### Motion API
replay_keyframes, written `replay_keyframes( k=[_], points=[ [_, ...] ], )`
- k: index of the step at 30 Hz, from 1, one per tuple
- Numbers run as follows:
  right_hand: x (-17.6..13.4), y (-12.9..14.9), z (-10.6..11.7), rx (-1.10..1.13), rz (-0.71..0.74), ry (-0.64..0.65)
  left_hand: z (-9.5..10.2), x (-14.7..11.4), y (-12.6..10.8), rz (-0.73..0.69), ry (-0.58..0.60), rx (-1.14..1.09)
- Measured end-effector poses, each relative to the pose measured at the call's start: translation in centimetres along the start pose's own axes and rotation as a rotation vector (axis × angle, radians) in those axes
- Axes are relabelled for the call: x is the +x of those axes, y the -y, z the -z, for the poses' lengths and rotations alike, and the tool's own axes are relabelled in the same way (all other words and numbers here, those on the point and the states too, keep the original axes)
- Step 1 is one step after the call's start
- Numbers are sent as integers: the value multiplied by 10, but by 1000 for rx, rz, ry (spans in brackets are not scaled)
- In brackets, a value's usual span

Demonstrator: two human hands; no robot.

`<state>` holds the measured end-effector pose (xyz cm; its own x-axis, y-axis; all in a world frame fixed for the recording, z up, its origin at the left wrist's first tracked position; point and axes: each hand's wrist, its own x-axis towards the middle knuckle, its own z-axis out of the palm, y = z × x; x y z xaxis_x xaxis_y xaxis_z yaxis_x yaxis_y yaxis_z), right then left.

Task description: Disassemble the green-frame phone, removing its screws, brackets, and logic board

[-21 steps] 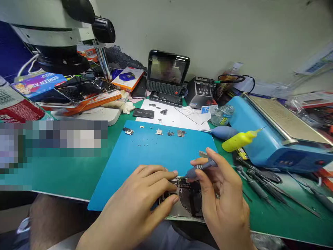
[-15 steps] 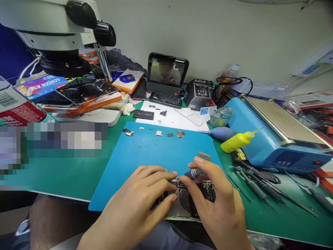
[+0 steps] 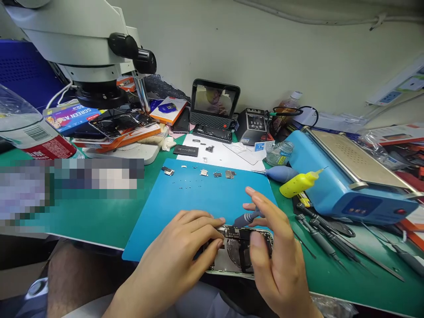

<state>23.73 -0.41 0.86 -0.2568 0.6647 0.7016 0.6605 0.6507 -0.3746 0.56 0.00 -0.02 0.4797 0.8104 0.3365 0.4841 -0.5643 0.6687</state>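
slim grey screwdriver point(image 3: 247, 217) in right hand point(image 3: 278, 260), over opened metal-framed phone point(image 3: 238, 254)

both hands are bare: no gloves, no rings. the left hand point(image 3: 180, 256) shows its back, with short, plain, unpainted nails on the fingers. the right hand point(image 3: 276, 260) also shows short, clean nails. both wrists and the left forearm are uncovered, with no sleeve or watch in view. at the bottom edge lies grey-blue cloth of the person's clothing, with a pale patch beside it.
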Motion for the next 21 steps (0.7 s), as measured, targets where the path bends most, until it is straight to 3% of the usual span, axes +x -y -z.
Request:
replay_keyframes(
  k=[5,8,12,17,21],
  points=[
    [1,3,0,-46,31,-26,2,1,-2,-20,-5,-5],
    [0,4,-1,-57,-6,-47,1,2,-6,-40,-68,6],
    [-4,3,-5,32,-141,-105,-6,7,-11,-15,-140,81],
    [-5,6,-5,271,-265,-187,-15,20,-12,-39,-125,174],
    [-4,3,9,228,-293,-305,-12,26,-12,-78,-121,202]
  ],
)
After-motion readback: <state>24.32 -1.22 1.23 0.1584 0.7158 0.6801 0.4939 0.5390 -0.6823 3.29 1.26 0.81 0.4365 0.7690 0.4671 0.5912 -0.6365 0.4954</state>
